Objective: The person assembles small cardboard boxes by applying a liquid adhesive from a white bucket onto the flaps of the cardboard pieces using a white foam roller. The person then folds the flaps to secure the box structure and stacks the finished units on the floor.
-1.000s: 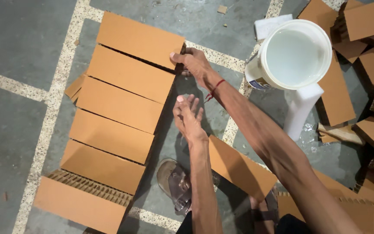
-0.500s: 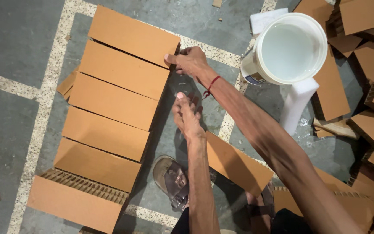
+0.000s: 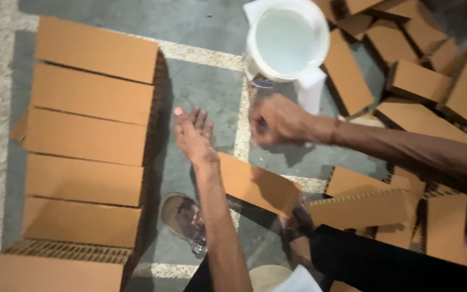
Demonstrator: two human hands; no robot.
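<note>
This looks like a workshop or small packing works — the job is done low on a bare concrete floor [image 3: 206,103] rather than at any bench. The floor is grey, scuffed and crossed by pale painted lines [image 3: 241,130]. Along its left side lies a neat row of brown corrugated cardboard pieces [image 3: 87,135], edge to edge, with fluted edges showing at the near end. Toward the right edge more cut cardboard pieces [image 3: 433,81] lie scattered in a loose heap. A white bucket [image 3: 287,40] of pale liquid stands on the floor near the far edge — plain, hand-done production work.
</note>
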